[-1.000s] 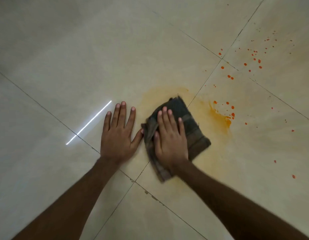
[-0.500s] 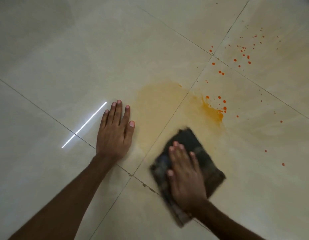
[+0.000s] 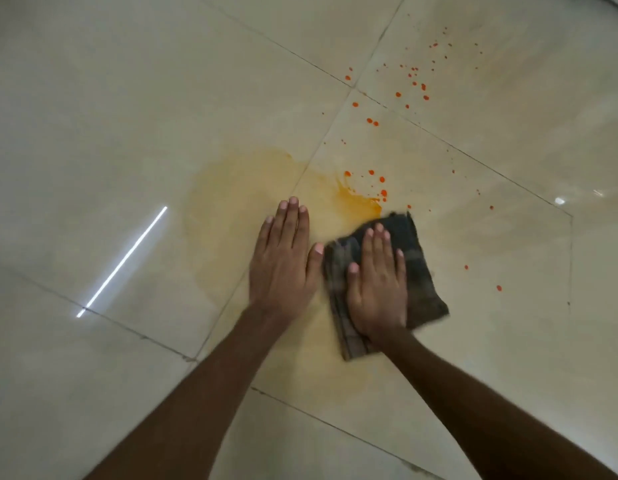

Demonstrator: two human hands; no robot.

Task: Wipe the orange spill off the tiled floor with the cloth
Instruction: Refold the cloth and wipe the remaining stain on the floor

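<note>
Near the middle of the frame the right hand (image 3: 376, 282) lies flat on a dark checked cloth (image 3: 421, 271), fingers straight and close together, palm pressing the fabric onto the tiled floor (image 3: 93, 98). The cloth is folded into a rough square; its edges stick out beyond the hand on the right side and at the lower end by the wrist, and its outline is slightly blurred. Its upper corner touches the lower edge of the thickest orange patch.

The left hand (image 3: 283, 261) is just beside the cloth on its left, flat on the floor with straight fingers pointing toward the top of the frame. Its thumb tip sits right at the cloth's left edge; whether they touch cannot be told. This hand holds nothing.

The orange spill (image 3: 356, 202) spreads above and left of both hands. A pale yellow smear covers the tile left of centre and runs under the left hand, crossing a dark grout line (image 3: 314, 157). A denser orange streak sits just above the cloth. Small bright orange drops (image 3: 418, 83) are scattered toward the upper right of the frame, and a few more lie right of the cloth.

A thin white streak of reflected light (image 3: 124, 261) slants across the glossy tile in the left part of the frame. Both forearms reach in from the bottom edge
</note>
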